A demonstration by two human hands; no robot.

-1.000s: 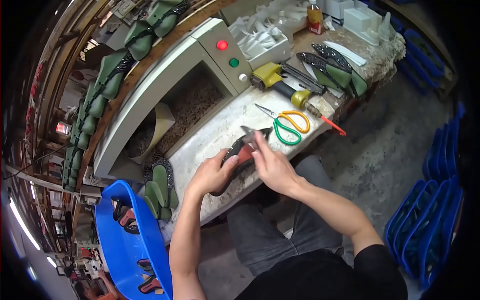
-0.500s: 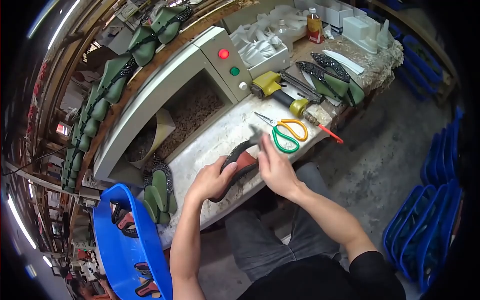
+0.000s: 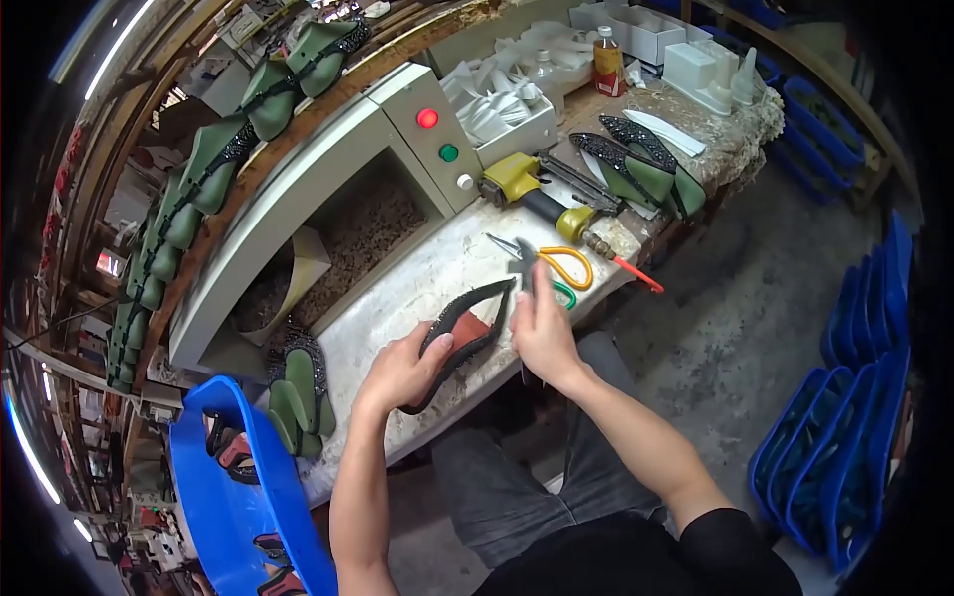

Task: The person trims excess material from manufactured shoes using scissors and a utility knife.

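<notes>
Both hands closed, each gripping something, above the near edge of the counter (image 3: 397, 308). Left hand (image 3: 397, 370) clasps a black-edged shoe (image 3: 467, 333), thumb over its reddish inside; shoe held tilted, narrow end pointing up and away from the body. Right hand (image 3: 545, 336) has fingers wrapped round a hammer-like tool (image 3: 524, 260), its dark head just beside the shoe's narrow end. Cannot tell whether the two touch.

Behind the tool: scissors (image 3: 566, 251), one loop orange, one green, partly hidden. Farther back, a yellow-and-black air tool (image 3: 545, 206), red piece at its near end; beyond that, a dark glittery pair on green lasts (image 3: 636, 177).

Left of the shoe, more green lasts (image 3: 301, 392) by the counter's edge, near a blue bin (image 3: 293, 497) with shoes inside. Grey machine (image 3: 407, 109) along the back, red button lit, green and white below.
</notes>
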